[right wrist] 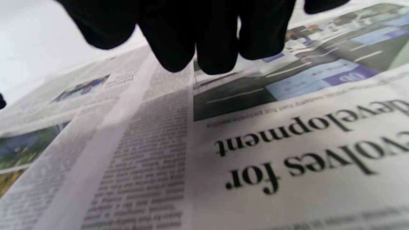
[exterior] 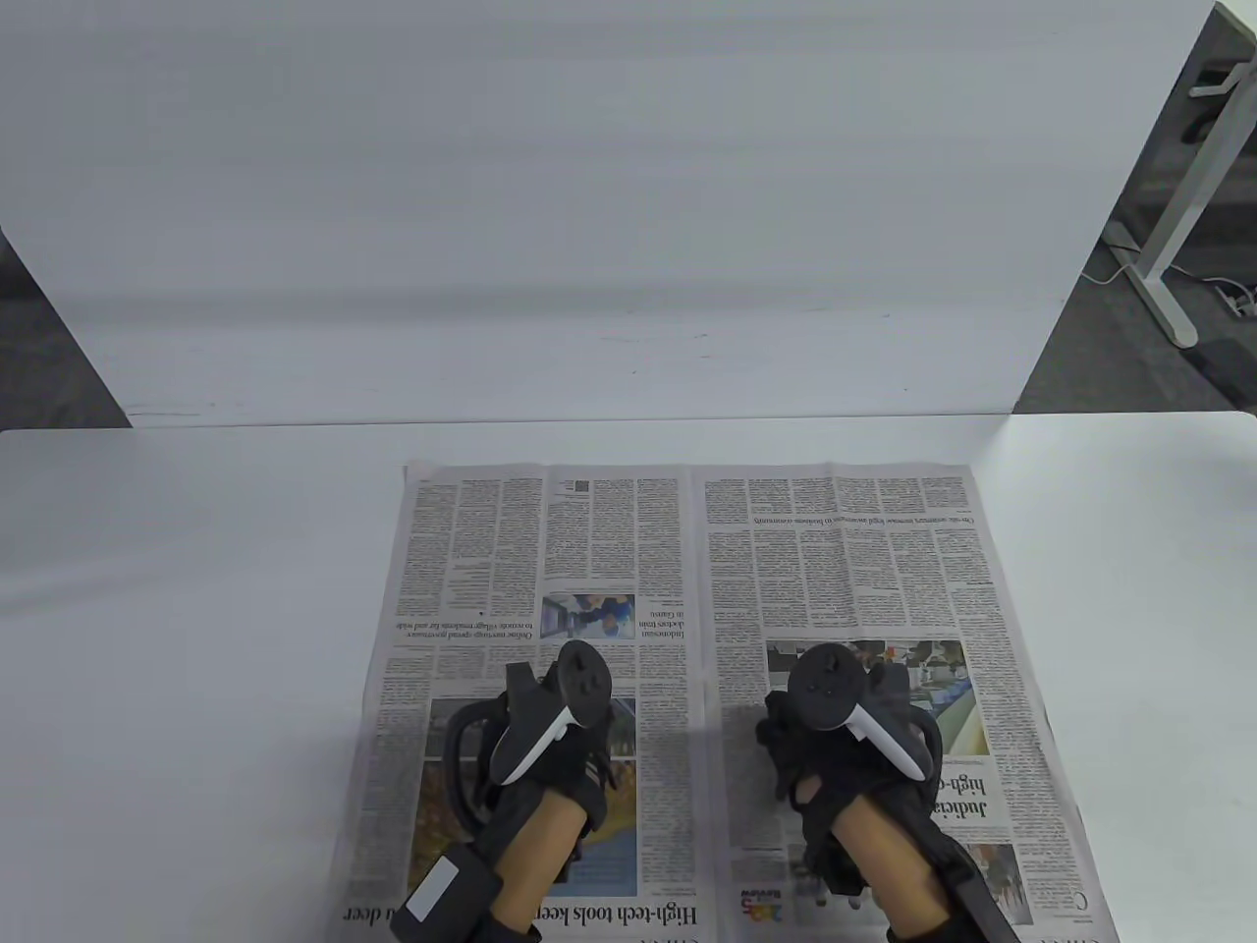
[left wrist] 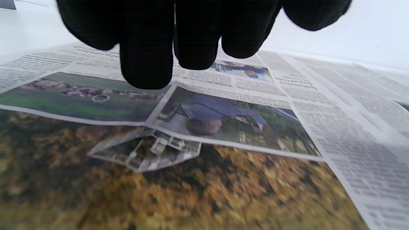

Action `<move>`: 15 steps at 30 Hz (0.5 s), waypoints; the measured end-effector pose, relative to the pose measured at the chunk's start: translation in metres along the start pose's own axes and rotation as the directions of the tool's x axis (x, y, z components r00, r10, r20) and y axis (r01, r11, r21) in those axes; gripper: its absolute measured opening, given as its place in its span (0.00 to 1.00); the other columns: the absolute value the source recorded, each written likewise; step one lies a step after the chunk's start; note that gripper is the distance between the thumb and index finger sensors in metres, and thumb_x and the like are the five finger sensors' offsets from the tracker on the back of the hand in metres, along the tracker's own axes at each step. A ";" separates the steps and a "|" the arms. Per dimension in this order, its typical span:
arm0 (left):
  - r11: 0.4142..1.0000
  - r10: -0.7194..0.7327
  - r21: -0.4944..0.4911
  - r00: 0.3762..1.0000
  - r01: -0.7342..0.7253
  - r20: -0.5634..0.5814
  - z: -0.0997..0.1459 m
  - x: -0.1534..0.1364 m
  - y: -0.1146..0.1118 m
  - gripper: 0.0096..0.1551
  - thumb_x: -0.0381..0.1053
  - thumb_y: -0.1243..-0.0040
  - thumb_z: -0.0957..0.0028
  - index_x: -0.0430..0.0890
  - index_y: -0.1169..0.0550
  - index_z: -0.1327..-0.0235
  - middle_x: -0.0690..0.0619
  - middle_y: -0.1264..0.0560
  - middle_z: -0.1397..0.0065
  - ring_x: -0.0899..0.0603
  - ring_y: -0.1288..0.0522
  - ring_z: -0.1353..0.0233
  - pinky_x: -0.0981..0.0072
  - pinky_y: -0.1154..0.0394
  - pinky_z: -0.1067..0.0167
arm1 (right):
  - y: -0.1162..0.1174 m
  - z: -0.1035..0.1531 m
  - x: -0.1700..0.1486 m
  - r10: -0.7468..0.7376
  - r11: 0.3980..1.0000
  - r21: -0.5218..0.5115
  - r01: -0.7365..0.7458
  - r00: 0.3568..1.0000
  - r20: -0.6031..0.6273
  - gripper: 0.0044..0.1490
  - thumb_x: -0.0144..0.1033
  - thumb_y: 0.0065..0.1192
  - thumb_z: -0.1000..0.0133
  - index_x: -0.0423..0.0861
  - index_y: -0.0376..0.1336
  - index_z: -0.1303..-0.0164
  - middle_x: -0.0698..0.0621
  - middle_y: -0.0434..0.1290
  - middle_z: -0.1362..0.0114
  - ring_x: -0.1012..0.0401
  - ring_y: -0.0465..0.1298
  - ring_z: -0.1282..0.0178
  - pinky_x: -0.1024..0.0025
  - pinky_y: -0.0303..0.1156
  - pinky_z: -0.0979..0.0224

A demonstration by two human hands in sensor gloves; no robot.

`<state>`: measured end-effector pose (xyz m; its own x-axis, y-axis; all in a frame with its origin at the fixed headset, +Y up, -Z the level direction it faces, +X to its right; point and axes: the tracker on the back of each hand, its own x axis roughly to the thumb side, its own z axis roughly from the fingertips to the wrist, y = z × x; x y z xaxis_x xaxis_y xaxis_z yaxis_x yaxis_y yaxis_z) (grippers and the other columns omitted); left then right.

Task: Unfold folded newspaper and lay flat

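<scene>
paper [exterior: 845, 570]: one newspaper, opened to a two-page spread on the table [exterior: 196, 609], print upside down to the camera; near edge runs out of the table view at the bottom.
fold [exterior: 699, 609]: centre crease runs away from the person, between the two hands; each hand sits on its own page, probably so both halves get pressed down evenly.
left hand [exterior: 545, 761]: over the left page, on the photo block; wrist view shows fingers [left wrist: 147, 51] side by side, pointing down, tips just above or brushing the sheet. Not pinching anything.
right hand [exterior: 849, 761]: over the right page, near the street photo and the headline; fingers [right wrist: 211, 41] close together, hanging over the sheet, nothing gripped.
contact: cannot tell for sure if palms press the paper; wrist views are blurred at the fingertips, so it could be light touch or a hover.
why here: hands are placed mid-page either side of the crease, which looks like smoothing or holding the sheet flat, not lifting a flap.
flatness: far half looks flat; left page shows faint ripples in the left wrist view, one horizontal crease line across the middle of the spread.
stage: judged nearly done, unfolded already, only flattening left.
risk: thin sheet, may spring up at the creases or slide on the smooth top if pushed unevenly.
count: 1 paper, 2 visible pages, 2 hands, 2 trackers [exterior: 579, 683], 1 table.
rest: white wall panel [exterior: 589, 196] behind the table; desk leg [exterior: 1174, 236] at far right.
</scene>
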<state>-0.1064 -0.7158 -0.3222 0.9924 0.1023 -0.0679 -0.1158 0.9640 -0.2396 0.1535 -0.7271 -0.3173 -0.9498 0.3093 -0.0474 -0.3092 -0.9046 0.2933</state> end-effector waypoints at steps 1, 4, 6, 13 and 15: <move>1.000 -0.011 -0.012 1.000 0.011 0.004 0.001 0.002 -0.001 0.33 0.60 0.47 0.50 0.49 0.26 0.32 0.39 0.26 0.27 0.28 0.20 0.33 0.37 0.28 0.38 | 0.001 0.001 0.001 0.009 1.000 0.003 -0.009 1.000 0.001 0.38 0.51 0.60 0.49 0.43 0.68 0.33 0.34 0.72 0.24 0.33 0.66 0.24 0.29 0.53 0.29; 0.998 -0.030 -0.062 0.999 0.031 0.015 0.000 0.006 -0.007 0.34 0.60 0.48 0.50 0.48 0.26 0.32 0.38 0.25 0.28 0.28 0.20 0.33 0.38 0.28 0.38 | 0.005 0.000 0.003 0.010 1.000 0.029 -0.010 1.000 0.005 0.38 0.51 0.60 0.49 0.41 0.69 0.34 0.33 0.74 0.26 0.32 0.68 0.26 0.29 0.55 0.29; 0.993 -0.054 -0.103 0.998 0.055 0.014 -0.001 0.008 -0.012 0.33 0.60 0.48 0.50 0.48 0.25 0.33 0.38 0.23 0.30 0.29 0.20 0.33 0.39 0.27 0.38 | 0.007 -0.002 0.003 0.023 0.999 0.044 -0.023 1.000 0.004 0.38 0.51 0.60 0.49 0.39 0.70 0.36 0.33 0.76 0.29 0.33 0.71 0.29 0.31 0.58 0.30; 0.986 -0.115 -0.120 0.993 0.115 0.012 -0.001 0.013 -0.015 0.34 0.60 0.48 0.50 0.46 0.25 0.33 0.39 0.23 0.31 0.30 0.21 0.33 0.40 0.27 0.38 | 0.007 -0.002 0.004 0.030 0.999 0.036 -0.030 1.000 0.000 0.38 0.51 0.61 0.49 0.38 0.70 0.37 0.33 0.76 0.30 0.34 0.71 0.29 0.32 0.59 0.31; 0.987 -0.111 -0.118 0.994 0.111 0.009 -0.001 0.013 -0.015 0.34 0.60 0.48 0.50 0.46 0.25 0.34 0.39 0.23 0.31 0.30 0.21 0.33 0.41 0.26 0.39 | 0.008 -0.002 0.004 0.031 0.999 0.037 -0.031 1.000 0.000 0.38 0.51 0.60 0.49 0.38 0.70 0.37 0.33 0.76 0.30 0.33 0.71 0.29 0.32 0.59 0.30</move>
<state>-0.0918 -0.7295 -0.3206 0.9995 -0.0029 -0.0328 -0.0090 0.9335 -0.3586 0.1477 -0.7333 -0.3168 -0.9588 0.2815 -0.0383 -0.2781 -0.9022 0.3297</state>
